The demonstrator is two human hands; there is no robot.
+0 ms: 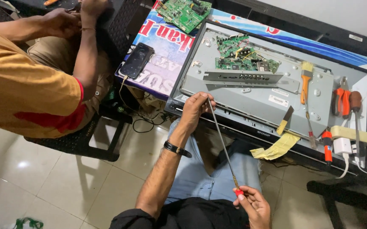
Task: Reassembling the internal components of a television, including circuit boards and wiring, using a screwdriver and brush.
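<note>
My left hand (pixel 195 109) pinches the tip end of a long thin screwdriver (pixel 222 142) at the near edge of an opened flat television back panel (pixel 259 99). My right hand (pixel 254 204) grips the screwdriver's red handle low over my lap. The shaft runs diagonally between the two hands. A green circuit board (pixel 245 54) and a grey metal bracket (pixel 242 77) sit on the panel beyond my left hand.
A brush with an orange handle (pixel 305 82), pliers (pixel 341 99), more screwdrivers (pixel 355 114), yellow tape (pixel 279 146) and a white charger (pixel 342 145) lie at the right. A phone (pixel 137 60) and another green board (pixel 185 13) lie at the left. A person in an orange shirt (pixel 26 85) sits on the left.
</note>
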